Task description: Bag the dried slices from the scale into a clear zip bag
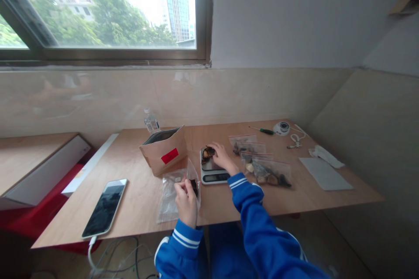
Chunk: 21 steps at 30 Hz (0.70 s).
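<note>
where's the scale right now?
Head view, a bit below centre: the scale sits between the paper bag and the zip bags, with the right hand partly over it.

No legible writing on red label [169, 155] or scale [212, 167].

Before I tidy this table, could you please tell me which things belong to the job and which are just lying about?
Likely the job's: scale, dark pieces on it, clear bag, filled bags, brown pouch.

Apparently lying about: phone, bottle, screwdriver, dome camera, coiled cable, white sheet.
</note>
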Each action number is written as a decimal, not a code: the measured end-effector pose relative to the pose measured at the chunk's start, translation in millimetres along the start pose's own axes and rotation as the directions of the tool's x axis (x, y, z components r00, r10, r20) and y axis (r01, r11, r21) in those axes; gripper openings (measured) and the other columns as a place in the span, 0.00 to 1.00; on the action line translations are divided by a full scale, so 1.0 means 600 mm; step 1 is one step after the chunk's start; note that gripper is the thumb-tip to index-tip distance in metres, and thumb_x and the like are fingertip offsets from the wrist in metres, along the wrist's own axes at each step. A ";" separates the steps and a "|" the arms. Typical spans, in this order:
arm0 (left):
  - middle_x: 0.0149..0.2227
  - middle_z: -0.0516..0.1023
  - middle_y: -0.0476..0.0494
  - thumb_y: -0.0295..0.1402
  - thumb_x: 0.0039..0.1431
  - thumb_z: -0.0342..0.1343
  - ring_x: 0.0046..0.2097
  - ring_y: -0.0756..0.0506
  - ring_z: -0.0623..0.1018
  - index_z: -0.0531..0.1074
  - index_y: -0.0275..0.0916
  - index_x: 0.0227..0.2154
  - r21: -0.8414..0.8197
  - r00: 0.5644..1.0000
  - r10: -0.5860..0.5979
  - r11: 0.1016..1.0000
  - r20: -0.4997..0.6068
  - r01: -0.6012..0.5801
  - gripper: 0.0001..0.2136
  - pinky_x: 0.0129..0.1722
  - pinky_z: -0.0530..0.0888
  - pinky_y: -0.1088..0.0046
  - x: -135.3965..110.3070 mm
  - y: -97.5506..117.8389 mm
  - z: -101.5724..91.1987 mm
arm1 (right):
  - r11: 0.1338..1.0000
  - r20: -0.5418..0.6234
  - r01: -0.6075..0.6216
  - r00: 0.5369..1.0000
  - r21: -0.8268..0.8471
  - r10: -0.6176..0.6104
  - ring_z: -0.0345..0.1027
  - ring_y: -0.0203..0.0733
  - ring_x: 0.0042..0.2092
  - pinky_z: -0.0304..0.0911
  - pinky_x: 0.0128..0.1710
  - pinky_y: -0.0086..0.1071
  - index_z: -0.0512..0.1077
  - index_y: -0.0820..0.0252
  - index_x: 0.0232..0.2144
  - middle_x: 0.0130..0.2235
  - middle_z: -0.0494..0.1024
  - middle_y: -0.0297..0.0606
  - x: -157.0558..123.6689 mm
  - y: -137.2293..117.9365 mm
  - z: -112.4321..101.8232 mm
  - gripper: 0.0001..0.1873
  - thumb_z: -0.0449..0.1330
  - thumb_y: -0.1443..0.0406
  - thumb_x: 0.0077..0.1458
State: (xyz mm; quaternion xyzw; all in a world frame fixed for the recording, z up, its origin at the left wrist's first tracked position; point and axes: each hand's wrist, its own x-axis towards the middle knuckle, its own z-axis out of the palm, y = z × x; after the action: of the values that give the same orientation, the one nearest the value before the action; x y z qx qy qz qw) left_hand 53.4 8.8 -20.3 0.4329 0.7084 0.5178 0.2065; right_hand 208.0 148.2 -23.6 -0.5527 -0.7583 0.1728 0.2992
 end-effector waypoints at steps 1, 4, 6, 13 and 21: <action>0.24 0.73 0.42 0.45 0.58 0.42 0.28 0.41 0.76 0.58 0.42 0.26 -0.004 1.000 0.000 1.000 0.002 0.000 0.13 0.27 0.70 0.65 0.000 -0.001 -0.003 | 0.999 0.086 0.013 0.996 -0.038 -0.010 0.54 0.46 0.59 0.48 0.58 0.43 0.65 0.59 0.54 0.59 0.63 0.45 0.008 0.018 -0.001 0.33 0.51 0.78 0.45; 0.24 0.73 0.41 0.44 0.58 0.42 0.28 0.40 0.76 0.58 0.42 0.26 0.007 1.000 -0.016 1.000 0.006 0.016 0.12 0.27 0.70 0.64 0.002 -0.003 -0.010 | 0.990 0.202 0.070 0.978 -0.121 -0.044 0.55 0.47 0.59 0.48 0.57 0.44 0.60 0.55 0.58 0.59 0.63 0.45 0.019 0.046 0.002 0.34 0.53 0.76 0.48; 0.24 0.73 0.40 0.44 0.58 0.42 0.28 0.39 0.76 0.58 0.42 0.26 0.012 1.000 -0.018 1.000 0.001 0.018 0.12 0.27 0.70 0.64 0.003 -0.003 -0.012 | 0.982 0.166 0.099 0.984 -0.163 -0.071 0.58 0.45 0.56 0.50 0.55 0.42 0.61 0.54 0.57 0.56 0.67 0.44 0.018 0.052 0.008 0.30 0.52 0.75 0.52; 0.23 0.73 0.41 0.44 0.59 0.42 0.26 0.40 0.75 0.57 0.43 0.26 0.001 1.000 -0.021 1.000 0.013 0.021 0.12 0.25 0.69 0.65 0.005 -0.004 -0.010 | 0.962 0.029 0.111 0.994 -0.250 -0.107 0.63 0.44 0.48 0.55 0.50 0.38 0.70 0.59 0.45 0.46 0.74 0.44 0.010 0.066 0.027 0.13 0.51 0.68 0.59; 0.24 0.72 0.41 0.44 0.59 0.41 0.28 0.39 0.76 0.57 0.42 0.26 0.025 1.000 -0.001 1.000 0.029 0.001 0.12 0.27 0.69 0.64 0.005 -0.006 -0.009 | 0.957 -0.036 0.086 0.994 -0.277 -0.100 0.66 0.44 0.46 0.58 0.46 0.35 0.71 0.63 0.39 0.42 0.76 0.47 -0.002 0.068 0.021 0.16 0.45 0.64 0.64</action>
State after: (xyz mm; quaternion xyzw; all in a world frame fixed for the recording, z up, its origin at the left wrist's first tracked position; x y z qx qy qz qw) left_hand 46.5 8.1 -20.8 0.4427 0.7120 0.5023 0.2117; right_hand 230.0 161.6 -57.8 -0.5569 -0.7924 0.0379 0.2462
